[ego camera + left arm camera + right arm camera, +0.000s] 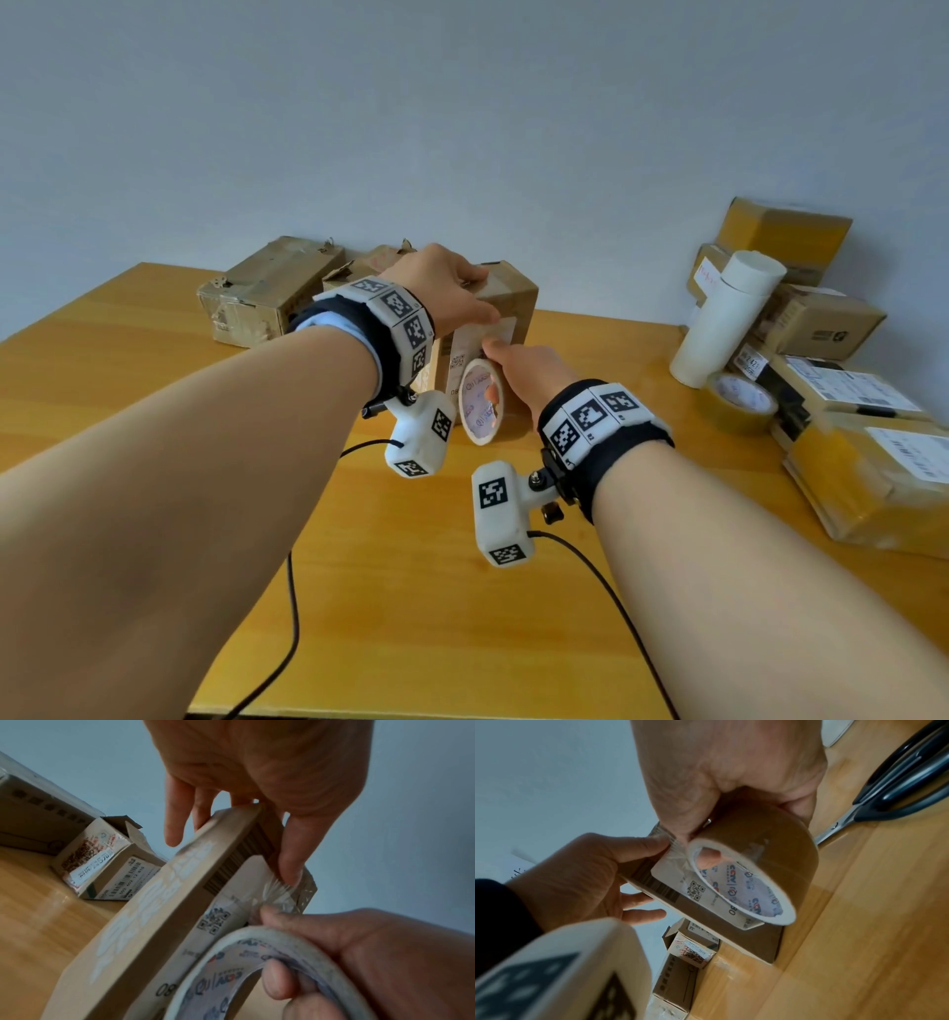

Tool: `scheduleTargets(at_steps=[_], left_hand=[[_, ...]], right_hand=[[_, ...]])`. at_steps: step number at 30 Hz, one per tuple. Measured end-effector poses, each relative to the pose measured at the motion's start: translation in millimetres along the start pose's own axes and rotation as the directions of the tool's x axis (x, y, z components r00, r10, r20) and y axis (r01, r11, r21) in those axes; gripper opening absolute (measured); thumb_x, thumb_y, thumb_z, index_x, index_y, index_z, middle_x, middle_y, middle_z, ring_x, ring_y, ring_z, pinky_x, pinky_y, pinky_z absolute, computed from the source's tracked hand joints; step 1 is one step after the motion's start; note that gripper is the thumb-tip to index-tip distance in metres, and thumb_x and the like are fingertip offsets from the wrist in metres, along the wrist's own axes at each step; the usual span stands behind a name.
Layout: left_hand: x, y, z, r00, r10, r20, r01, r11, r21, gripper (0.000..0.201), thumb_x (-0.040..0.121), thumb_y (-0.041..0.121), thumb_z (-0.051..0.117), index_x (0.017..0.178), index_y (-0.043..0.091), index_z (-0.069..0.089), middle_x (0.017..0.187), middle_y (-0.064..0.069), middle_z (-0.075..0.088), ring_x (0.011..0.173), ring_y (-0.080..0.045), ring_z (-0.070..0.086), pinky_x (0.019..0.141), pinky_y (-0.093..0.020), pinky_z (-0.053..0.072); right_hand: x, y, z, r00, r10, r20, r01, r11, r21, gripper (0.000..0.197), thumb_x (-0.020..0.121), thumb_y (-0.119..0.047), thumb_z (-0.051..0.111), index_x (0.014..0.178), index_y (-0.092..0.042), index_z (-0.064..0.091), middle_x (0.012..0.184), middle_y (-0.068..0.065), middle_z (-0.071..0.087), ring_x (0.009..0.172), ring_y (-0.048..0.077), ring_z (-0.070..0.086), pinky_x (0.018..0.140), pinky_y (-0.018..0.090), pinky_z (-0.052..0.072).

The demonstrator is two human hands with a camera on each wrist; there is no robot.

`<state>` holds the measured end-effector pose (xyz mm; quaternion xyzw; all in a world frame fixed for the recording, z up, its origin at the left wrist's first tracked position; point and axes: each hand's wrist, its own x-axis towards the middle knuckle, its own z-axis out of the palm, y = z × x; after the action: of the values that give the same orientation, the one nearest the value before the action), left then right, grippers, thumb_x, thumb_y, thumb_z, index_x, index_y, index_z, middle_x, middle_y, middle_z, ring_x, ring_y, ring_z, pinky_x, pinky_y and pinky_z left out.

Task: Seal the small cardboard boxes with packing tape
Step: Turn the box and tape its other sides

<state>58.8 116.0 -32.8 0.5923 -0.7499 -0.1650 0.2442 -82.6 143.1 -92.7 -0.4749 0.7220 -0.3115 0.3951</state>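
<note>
Right hand (534, 372) grips tape roll (481, 401) against box (506, 303); left hand (441, 288) clasps its top.

Black wristbands (611, 426), white marker tiles, white wrist cameras (500, 514), black cables.

A plain pale blue-grey wall (462, 118) fills the upper half of the head view, bare and evenly lit by soft, diffuse light with no hard shadows. Below it, a wooden table (411, 591) with a warm honey-yellow top and visible lengthwise grain spans the lower half of the frame, its far edge meeting the wall and its near edge showing at the bottom centre. The tabletop carries a faint sheen. In both wrist views the same wall shows behind.
</note>
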Motion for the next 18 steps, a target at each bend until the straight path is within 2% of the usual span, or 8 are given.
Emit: scheduleTargets(at_steps=[2,4,7,8,11,14,16,18], left_hand=[[0,3,0,1.0,0.0,-0.018,0.001,0.999,0.032,0.058,0.07,0.063,0.075,0.121,0.035,0.068,0.095,0.011,0.069,0.077,-0.007,0.062,0.064,-0.027,0.052],[3,9,0,0.999,-0.021,-0.045,0.025,0.996,0.09,0.054,0.066,0.071,0.073,0.105,0.033,0.072,0.084,0.012,0.068,0.074,-0.009,0.063,0.065,-0.028,0.051],[9,16,3,0.996,-0.035,-0.081,0.052,0.976,0.212,0.047,0.066,0.072,0.068,0.085,0.029,0.073,0.079,0.01,0.068,0.085,-0.019,0.061,0.098,-0.051,0.041],[11,17,4,0.996,-0.033,-0.088,0.052,0.973,0.223,0.044,0.068,0.068,0.067,0.079,0.026,0.071,0.075,0.008,0.066,0.082,-0.021,0.06,0.097,-0.051,0.041],[9,13,11,0.996,0.017,-0.084,-0.003,0.987,0.16,0.039,0.075,0.056,0.068,0.062,0.02,0.057,0.059,0.006,0.053,0.059,-0.019,0.052,0.057,-0.028,0.045],[7,2,11,0.994,0.109,-0.033,-0.101,0.979,0.178,0.028,0.083,0.046,0.065,0.084,0.018,0.065,0.077,0.001,0.061,0.073,-0.02,0.059,0.06,-0.031,0.048],[6,-9,9,0.986,0.168,0.022,-0.169,0.969,0.183,0.04,0.087,0.042,0.063,0.121,0.022,0.064,0.115,-0.002,0.064,0.108,-0.025,0.058,0.086,-0.038,0.049],[2,-18,9,0.986,0.159,0.05,-0.165,0.974,0.157,0.058,0.088,0.043,0.064,0.143,0.032,0.049,0.15,-0.002,0.043,0.136,-0.028,0.036,0.109,-0.043,0.033]], right_hand=[[2,1,-1,1.0,-0.025,0.014,0.026,0.999,-0.037,0.041,0.102,-0.047,0.047,0.087,-0.012,0.061,0.069,0.002,0.066,0.071,0.021,0.062,0.081,0.034,0.053],[3,2,-1,0.999,-0.045,0.021,0.046,0.997,-0.056,0.039,0.104,-0.045,0.044,0.083,-0.014,0.058,0.07,0.002,0.064,0.071,0.02,0.06,0.075,0.032,0.051],[4,2,-1,1.0,-0.026,0.014,0.026,0.999,-0.018,0.042,0.1,-0.048,0.049,0.077,-0.016,0.06,0.053,-0.004,0.063,0.061,0.017,0.058,0.067,0.028,0.048],[3,3,-1,1.0,-0.012,0.021,0.012,1.0,-0.017,0.043,0.099,-0.049,0.05,0.077,-0.015,0.063,0.047,-0.005,0.063,0.061,0.018,0.06,0.071,0.029,0.05],[2,3,1,1.0,0.001,0.021,-0.001,1.0,0.006,0.046,0.098,-0.051,0.051,0.076,-0.013,0.065,0.045,-0.005,0.062,0.06,0.019,0.061,0.075,0.031,0.053],[3,4,4,1.0,-0.016,-0.002,0.016,0.999,0.036,0.046,0.098,-0.054,0.053,0.079,-0.013,0.063,0.065,0.002,0.069,0.069,0.018,0.064,0.083,0.033,0.054],[4,5,7,1.0,-0.025,-0.009,0.025,0.997,0.069,0.049,0.096,-0.059,0.055,0.09,-0.011,0.065,0.09,0.009,0.073,0.088,0.024,0.069,0.095,0.039,0.055],[5,7,10,1.0,-0.023,-0.018,0.025,0.993,0.115,0.058,0.091,-0.065,0.058,0.104,-0.009,0.067,0.102,0.011,0.073,0.096,0.028,0.069,0.096,0.044,0.056]])
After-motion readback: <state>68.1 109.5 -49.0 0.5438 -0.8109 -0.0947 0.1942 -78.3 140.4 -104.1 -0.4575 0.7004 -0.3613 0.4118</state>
